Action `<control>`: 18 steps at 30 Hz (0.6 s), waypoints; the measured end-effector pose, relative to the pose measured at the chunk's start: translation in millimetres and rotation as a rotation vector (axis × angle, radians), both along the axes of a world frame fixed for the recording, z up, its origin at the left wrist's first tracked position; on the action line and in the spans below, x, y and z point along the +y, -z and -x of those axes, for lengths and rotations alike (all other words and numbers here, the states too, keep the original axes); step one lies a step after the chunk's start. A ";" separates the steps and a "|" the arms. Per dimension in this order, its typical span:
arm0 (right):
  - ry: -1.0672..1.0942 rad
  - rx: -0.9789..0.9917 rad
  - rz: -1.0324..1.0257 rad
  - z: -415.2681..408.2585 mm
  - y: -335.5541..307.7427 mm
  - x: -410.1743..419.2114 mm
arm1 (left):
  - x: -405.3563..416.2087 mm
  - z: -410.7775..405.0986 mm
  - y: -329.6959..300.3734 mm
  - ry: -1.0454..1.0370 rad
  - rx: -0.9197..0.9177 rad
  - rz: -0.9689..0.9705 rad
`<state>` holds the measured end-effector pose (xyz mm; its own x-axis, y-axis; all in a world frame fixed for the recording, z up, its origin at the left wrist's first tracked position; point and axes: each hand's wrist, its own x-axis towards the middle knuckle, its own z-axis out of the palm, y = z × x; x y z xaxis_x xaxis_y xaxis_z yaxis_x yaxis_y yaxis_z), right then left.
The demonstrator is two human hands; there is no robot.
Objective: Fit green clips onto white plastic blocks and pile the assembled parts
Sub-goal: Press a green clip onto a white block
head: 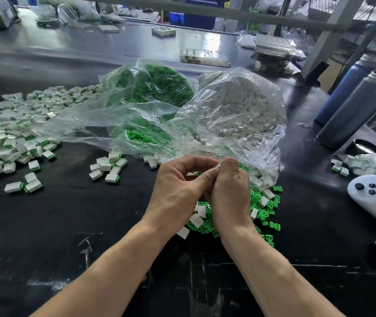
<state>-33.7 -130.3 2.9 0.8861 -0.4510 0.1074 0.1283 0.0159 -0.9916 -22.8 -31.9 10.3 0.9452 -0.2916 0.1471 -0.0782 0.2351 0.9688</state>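
Both hands raised together just above the black desk [68, 225], in front of the mouth of the clear bag of white blocks [239, 106]. Left hand [177, 191] with fingers curled inward, thumb and forefinger tips meeting those of the right hand [227, 195]. Pinched between the fingertips of both: one small white block [217, 166], only a corner of it showing with a sliver of green at its edge; long axis and facing not readable, too much hidden by the fingers. Right-hand fingers bent and pressed close together around that same piece.

Directly beneath the hands, a loose heap of green clips [267, 216], far too many to count, lying every way with no common direction. Mixed into that heap near the hands, about eight or nine loose white blocks, tilted at differing angles.

Left of the white-block bag and touching it, a second clear bag of green clips [150, 88], mouth spilling toward the hands.

Far left of the white-block bag, a wide pile of assembled parts [11, 133], well over a hundred, white bodies with a green edge, lying flat or tipped, pointing in no single direction. Between that pile and the bags, a small cluster of about nine assembled pieces; nearer the viewer, four or five strays.

Right of the white-block bag: three dark cylindrical bottles [353, 110] leaning, a white controller [372, 193] with three dark buttons, and another small bag of parts [374, 163].
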 end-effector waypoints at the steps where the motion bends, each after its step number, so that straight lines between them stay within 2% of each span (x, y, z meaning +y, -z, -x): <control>1: 0.001 -0.001 0.004 0.2 0.9 -0.1 | 0.4 -0.3 0.1 -0.001 0.000 -0.001; 7: -0.066 0.034 -0.021 1.9 2.3 -2.9 | 2.3 -3.0 1.4 -0.018 -0.017 -0.047; 13: -0.051 -0.006 0.206 6.0 -0.4 -22.1 | 14.3 -11.5 -0.3 -0.123 -0.085 -0.139; 18: -0.160 -0.081 0.312 6.7 -6.6 -28.2 | 20.7 -14.4 0.4 -0.133 -0.095 -0.160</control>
